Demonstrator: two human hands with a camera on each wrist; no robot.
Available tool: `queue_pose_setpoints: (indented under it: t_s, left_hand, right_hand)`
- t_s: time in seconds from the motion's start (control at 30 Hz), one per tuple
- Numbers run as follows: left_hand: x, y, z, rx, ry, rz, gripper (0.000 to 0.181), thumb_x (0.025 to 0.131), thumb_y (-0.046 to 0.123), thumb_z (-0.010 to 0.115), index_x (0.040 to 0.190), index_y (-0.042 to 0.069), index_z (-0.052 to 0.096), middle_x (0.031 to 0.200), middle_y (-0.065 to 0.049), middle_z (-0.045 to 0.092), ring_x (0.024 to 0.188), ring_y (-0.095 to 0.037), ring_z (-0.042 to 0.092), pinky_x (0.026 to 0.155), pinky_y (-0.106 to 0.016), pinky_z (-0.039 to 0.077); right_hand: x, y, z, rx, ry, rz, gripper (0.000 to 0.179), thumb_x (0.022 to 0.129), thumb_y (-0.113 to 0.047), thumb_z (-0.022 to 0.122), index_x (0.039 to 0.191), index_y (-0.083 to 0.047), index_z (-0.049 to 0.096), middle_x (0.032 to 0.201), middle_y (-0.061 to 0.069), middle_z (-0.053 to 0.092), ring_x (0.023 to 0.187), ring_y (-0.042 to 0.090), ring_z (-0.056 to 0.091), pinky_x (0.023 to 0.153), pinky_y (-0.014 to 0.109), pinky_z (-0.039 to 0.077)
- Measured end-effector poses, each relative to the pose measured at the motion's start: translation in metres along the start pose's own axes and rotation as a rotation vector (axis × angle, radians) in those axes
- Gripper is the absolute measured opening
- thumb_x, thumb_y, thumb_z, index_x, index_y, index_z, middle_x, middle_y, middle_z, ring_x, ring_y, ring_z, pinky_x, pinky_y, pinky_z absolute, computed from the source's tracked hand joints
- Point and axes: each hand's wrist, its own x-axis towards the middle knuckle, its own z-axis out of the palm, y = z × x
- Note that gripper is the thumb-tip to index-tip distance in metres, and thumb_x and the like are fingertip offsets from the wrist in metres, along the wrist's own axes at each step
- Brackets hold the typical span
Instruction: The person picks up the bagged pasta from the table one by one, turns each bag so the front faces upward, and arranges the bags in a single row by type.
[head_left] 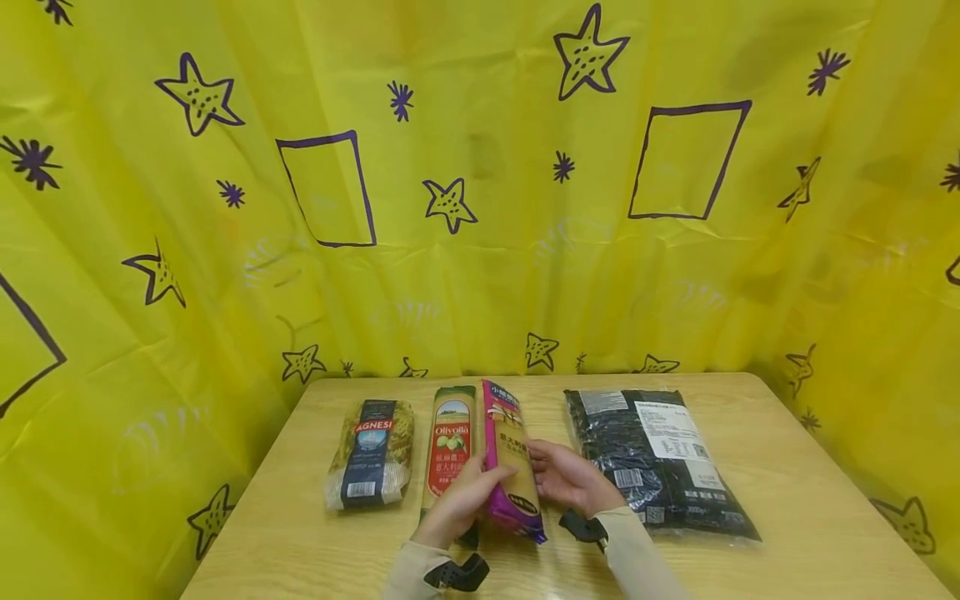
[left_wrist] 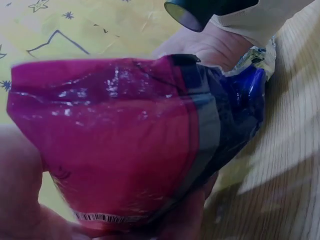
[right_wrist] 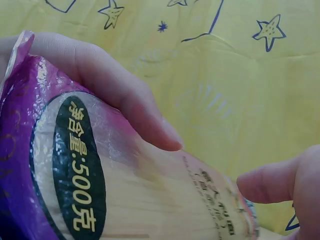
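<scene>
The purple pasta bag (head_left: 512, 442) showed pale strands through its front; the AGNESI bag (head_left: 371, 450) showed short pasta, while the contents of the Olivoilà packet (head_left: 451, 425) and black bag (head_left: 626, 442) could not be made out; the purple bag was between those last two, its upper end near the table's (head_left: 810, 500) far edge; bare wood showed left of the AGNESI bag and right of the black one; the purple bag's long axis ran away from the person, top leaning slightly left; the left hand (head_left: 467, 497) gripped its lower left side, thumb across the front; the right hand (head_left: 573, 479) had its fingers loosely extended along the right edge.
</scene>
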Motion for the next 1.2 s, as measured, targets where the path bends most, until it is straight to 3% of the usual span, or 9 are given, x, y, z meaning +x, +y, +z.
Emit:
queue_pose_setpoints:
  t_s: [0.13, 0.3, 0.77, 1.0, 1.1, 1.2]
  left_hand:
    - [0.001, 0.000, 0.000, 0.014, -0.013, -0.005, 0.070, 0.101, 0.027, 0.060, 0.155, -0.008, 0.033, 0.128, -0.023, 0.068, 0.100, -0.022, 0.074, 0.084, -0.031, 0.062]
    - [0.003, -0.001, -0.001, 0.016, -0.030, -0.003, 0.066, 0.102, 0.027, 0.059, 0.153, -0.007, 0.036, 0.124, -0.019, 0.070, 0.101, -0.021, 0.073, 0.088, -0.032, 0.061]
    - [0.002, -0.003, -0.005, -0.027, -0.051, 0.007, 0.045, 0.100, 0.024, 0.061, 0.135, -0.004, 0.057, 0.106, -0.008, 0.075, 0.087, -0.012, 0.071, 0.081, -0.025, 0.059]
    - [0.004, -0.002, -0.007, -0.034, -0.060, -0.002, 0.052, 0.103, 0.025, 0.057, 0.142, -0.007, 0.048, 0.102, -0.005, 0.070, 0.082, -0.009, 0.067, 0.072, -0.022, 0.056]
    - [0.003, 0.000, -0.007, -0.023, -0.059, -0.002, 0.060, 0.104, 0.024, 0.054, 0.147, -0.013, 0.038, 0.112, -0.014, 0.071, 0.092, -0.017, 0.071, 0.079, -0.029, 0.060]
    - [0.003, 0.000, -0.007, -0.014, -0.054, -0.003, 0.066, 0.104, 0.024, 0.052, 0.151, -0.017, 0.030, 0.126, -0.024, 0.068, 0.111, -0.032, 0.072, 0.095, -0.043, 0.060]
  right_hand:
    - [0.001, 0.001, -0.001, 0.066, -0.001, 0.006, 0.052, 0.111, -0.029, 0.040, 0.144, 0.011, 0.034, 0.115, 0.010, 0.057, 0.105, 0.018, 0.063, 0.094, 0.033, 0.058]
    - [0.003, -0.002, -0.001, 0.109, -0.013, 0.002, 0.058, 0.112, -0.029, 0.039, 0.152, 0.011, 0.025, 0.121, 0.010, 0.057, 0.110, 0.018, 0.063, 0.099, 0.036, 0.057]
    - [-0.003, -0.013, 0.002, 0.122, -0.026, -0.011, 0.062, 0.112, -0.028, 0.040, 0.159, 0.008, 0.019, 0.128, 0.009, 0.059, 0.115, 0.020, 0.063, 0.110, 0.044, 0.052]
    - [-0.008, -0.020, 0.004, 0.004, 0.035, -0.017, 0.062, 0.112, -0.032, 0.037, 0.160, 0.003, 0.018, 0.143, 0.020, 0.048, 0.122, 0.024, 0.058, 0.118, 0.051, 0.044]
    - [-0.009, -0.021, 0.006, -0.049, 0.068, -0.016, 0.065, 0.112, -0.034, 0.038, 0.161, 0.002, 0.016, 0.149, 0.026, 0.041, 0.123, 0.027, 0.057, 0.117, 0.052, 0.045]
    - [-0.010, -0.022, 0.007, -0.085, 0.092, -0.025, 0.068, 0.111, -0.035, 0.040, 0.161, 0.003, 0.015, 0.153, 0.032, 0.036, 0.125, 0.029, 0.055, 0.115, 0.051, 0.045]
